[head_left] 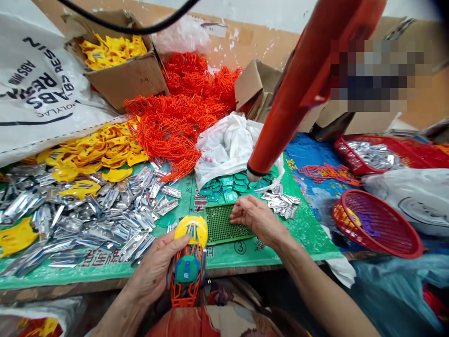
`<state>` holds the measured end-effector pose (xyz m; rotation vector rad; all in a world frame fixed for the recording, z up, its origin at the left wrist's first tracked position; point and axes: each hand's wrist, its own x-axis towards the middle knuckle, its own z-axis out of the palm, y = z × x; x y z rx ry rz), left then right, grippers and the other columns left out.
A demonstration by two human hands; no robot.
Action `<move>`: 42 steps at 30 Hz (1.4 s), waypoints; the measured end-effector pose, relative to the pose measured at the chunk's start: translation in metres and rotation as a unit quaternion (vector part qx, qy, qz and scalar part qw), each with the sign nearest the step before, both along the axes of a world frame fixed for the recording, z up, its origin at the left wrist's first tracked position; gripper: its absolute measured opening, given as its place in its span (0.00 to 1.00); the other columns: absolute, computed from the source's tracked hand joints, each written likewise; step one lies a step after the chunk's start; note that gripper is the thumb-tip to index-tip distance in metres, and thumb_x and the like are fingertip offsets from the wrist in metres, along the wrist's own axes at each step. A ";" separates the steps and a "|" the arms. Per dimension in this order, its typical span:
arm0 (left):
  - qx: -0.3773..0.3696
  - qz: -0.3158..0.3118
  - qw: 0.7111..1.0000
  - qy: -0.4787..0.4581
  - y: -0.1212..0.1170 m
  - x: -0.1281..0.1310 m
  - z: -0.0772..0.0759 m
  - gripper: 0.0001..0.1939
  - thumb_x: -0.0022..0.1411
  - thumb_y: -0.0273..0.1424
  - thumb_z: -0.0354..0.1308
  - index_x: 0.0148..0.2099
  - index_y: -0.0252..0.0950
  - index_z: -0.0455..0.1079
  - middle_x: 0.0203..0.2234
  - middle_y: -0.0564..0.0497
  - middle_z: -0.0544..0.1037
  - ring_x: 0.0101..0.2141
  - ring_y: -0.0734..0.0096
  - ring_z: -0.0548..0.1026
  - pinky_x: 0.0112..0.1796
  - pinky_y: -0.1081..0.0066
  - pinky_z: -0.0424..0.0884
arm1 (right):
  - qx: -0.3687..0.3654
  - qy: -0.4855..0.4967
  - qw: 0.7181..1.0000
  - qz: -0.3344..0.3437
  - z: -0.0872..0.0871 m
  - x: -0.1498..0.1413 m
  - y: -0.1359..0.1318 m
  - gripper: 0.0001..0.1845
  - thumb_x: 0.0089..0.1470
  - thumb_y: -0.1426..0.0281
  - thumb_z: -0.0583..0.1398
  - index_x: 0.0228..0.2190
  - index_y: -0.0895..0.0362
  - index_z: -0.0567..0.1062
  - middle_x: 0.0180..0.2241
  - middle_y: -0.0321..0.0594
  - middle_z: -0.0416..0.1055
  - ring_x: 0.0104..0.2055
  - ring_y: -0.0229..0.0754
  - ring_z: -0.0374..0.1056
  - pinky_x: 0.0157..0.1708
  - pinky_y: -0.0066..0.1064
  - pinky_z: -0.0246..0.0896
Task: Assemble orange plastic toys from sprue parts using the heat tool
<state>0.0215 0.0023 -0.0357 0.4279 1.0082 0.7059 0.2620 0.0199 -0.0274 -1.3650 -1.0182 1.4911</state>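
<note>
My left hand (154, 262) grips a toy vehicle (188, 269) near the front table edge. The toy has a yellow nose with blue marks, a green plate in its middle and an orange-red frame. My right hand (257, 220) is over the right part of a shallow green mesh basket (219, 223), its fingertips bunched together. Whatever those fingers hold, if anything, is too small to make out. Small dark bits lie in the basket near the fingers. Behind the basket, green plastic plates (228, 185) spill from a white bag (226, 145).
A thick red cylinder (280, 107) slants down from above, close behind my right hand. Silvery strips (105, 229) and yellow parts (91, 150) cover the left. Orange-red frames (178, 112) are heaped behind, beside a cardboard box (129, 82). A red basket (393, 229) stands at right.
</note>
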 end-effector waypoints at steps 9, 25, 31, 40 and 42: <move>-0.017 -0.048 0.998 -0.032 -0.002 0.006 -0.006 0.15 0.52 0.35 0.72 0.38 0.29 0.78 0.24 0.45 0.82 0.22 0.68 0.78 0.24 0.72 0.76 | 0.033 -0.228 0.963 0.141 0.019 0.024 0.003 0.16 0.57 0.61 0.60 0.22 0.56 0.68 0.21 0.30 0.60 0.25 0.35 0.55 0.28 0.28 0.52; -0.011 -0.108 0.994 -0.012 0.002 0.013 -0.008 0.15 0.56 0.36 0.69 0.42 0.30 0.79 0.27 0.45 0.82 0.23 0.73 0.76 0.25 0.78 0.71 | 0.108 -0.512 0.807 0.275 0.044 0.018 -0.001 0.17 0.66 0.66 0.48 0.26 0.55 0.67 0.27 0.39 0.69 0.28 0.39 0.61 0.31 0.31 0.50; -0.014 -0.116 0.993 -0.016 0.004 0.013 -0.013 0.16 0.54 0.37 0.71 0.41 0.30 0.79 0.26 0.46 0.82 0.22 0.74 0.75 0.24 0.78 0.71 | 0.091 -0.569 0.732 0.363 0.035 0.014 0.000 0.13 0.62 0.72 0.53 0.27 0.57 0.72 0.25 0.44 0.74 0.27 0.43 0.68 0.27 0.33 0.48; -0.010 -0.113 0.993 -0.012 0.005 0.016 -0.007 0.14 0.52 0.36 0.71 0.38 0.30 0.79 0.25 0.47 0.82 0.22 0.75 0.75 0.25 0.78 0.72 | 0.132 -0.497 0.778 0.361 0.040 0.007 0.004 0.15 0.64 0.70 0.50 0.28 0.56 0.70 0.28 0.39 0.73 0.29 0.38 0.65 0.30 0.29 0.53; -0.012 -0.118 0.993 -0.009 0.005 0.016 -0.007 0.15 0.53 0.36 0.71 0.38 0.30 0.79 0.25 0.46 0.82 0.22 0.74 0.76 0.24 0.78 0.72 | 0.129 -0.420 0.811 0.386 0.035 0.004 0.001 0.15 0.63 0.71 0.52 0.25 0.56 0.69 0.25 0.36 0.71 0.27 0.36 0.63 0.28 0.27 0.52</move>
